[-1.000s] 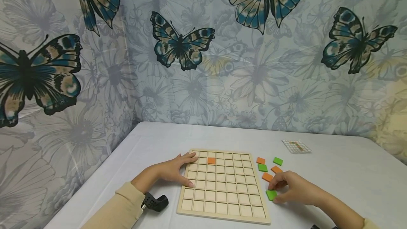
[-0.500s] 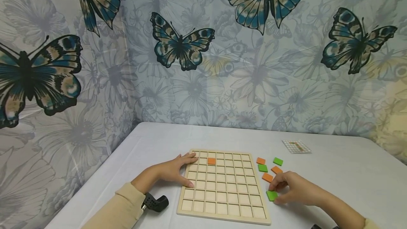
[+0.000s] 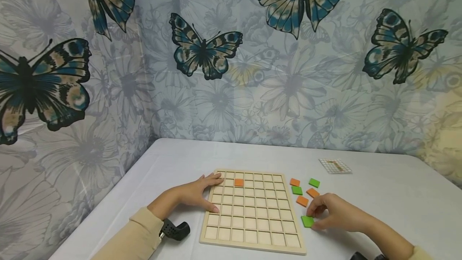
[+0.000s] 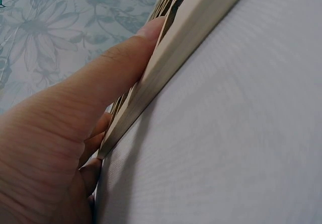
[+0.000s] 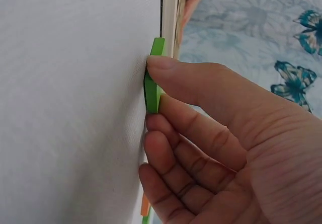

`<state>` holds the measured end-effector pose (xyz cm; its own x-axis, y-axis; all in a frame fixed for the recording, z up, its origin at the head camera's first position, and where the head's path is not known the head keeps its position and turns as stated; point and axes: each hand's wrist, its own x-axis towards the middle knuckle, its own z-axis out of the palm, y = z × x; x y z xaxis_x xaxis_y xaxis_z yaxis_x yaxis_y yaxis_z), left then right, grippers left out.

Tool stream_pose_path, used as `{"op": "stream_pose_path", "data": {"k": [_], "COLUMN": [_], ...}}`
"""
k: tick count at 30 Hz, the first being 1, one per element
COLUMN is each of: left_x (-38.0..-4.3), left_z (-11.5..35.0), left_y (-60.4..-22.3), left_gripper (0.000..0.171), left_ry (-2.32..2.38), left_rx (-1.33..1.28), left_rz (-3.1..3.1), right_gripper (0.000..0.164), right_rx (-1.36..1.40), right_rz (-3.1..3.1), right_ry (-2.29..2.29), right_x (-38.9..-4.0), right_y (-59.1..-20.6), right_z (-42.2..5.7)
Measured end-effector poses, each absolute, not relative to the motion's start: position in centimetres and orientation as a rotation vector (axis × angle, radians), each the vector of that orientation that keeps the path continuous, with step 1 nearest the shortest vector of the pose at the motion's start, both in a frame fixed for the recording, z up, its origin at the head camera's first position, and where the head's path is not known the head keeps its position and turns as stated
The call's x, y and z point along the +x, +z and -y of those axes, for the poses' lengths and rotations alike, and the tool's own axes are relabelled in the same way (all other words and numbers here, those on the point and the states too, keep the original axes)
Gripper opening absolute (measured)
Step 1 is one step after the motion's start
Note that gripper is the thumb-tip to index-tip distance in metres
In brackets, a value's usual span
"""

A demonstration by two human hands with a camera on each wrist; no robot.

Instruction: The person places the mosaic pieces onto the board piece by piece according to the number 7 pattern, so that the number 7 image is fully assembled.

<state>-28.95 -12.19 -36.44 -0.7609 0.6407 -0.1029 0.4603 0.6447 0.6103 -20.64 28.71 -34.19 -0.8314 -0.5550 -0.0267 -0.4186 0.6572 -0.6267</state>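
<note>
A pale wooden grid board [image 3: 250,223] lies on the table, with one orange square tile [image 3: 239,182] in a cell near its far left corner. My left hand [image 3: 195,193] rests on the board's left edge, thumb and fingers spread; the left wrist view shows the thumb [image 4: 118,65] lying over the rim. To the right of the board, my right hand [image 3: 337,214] pinches a green square tile [image 3: 307,222] between thumb and forefinger. The right wrist view has this green tile [image 5: 154,83] low at the white cloth, close to the board's side.
Beyond my right hand lie several loose tiles, among them an orange tile [image 3: 302,201] and a green tile [image 3: 314,182]. A gridded card [image 3: 335,166] with a brown pattern lies farther back on the white-covered table [image 3: 390,196]. Butterfly-patterned cloth [image 3: 288,91] hangs behind.
The view has shifted very slightly. Both hands stay where they were, with the right fingers still at the same green tile.
</note>
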Motion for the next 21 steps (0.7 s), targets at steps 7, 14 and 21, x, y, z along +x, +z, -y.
{"op": "stream_pose_path", "data": {"k": [7, 14, 21], "left_x": [-28.9, -28.9, -29.0], "left_z": [12.2, 12.2, 12.3], "left_y": [-36.5, -36.4, -36.5], "left_gripper": [0.092, 0.092, 0.091], "left_ry": [0.823, 0.813, 0.806], "left_rx": [0.889, 0.877, 0.878], "left_rz": [-2.557, -2.56, -2.564], "right_gripper": [0.02, 0.021, 0.022], "right_rx": [-0.786, -0.844, -0.842], "right_rz": [-2.646, -2.647, -2.672], "right_ry": [-0.929, -0.94, -0.944], "right_x": [-20.6, -20.7, -20.7], "right_y": [-34.0, -33.7, -33.1], "right_z": [-28.6, -28.7, -28.2]}}
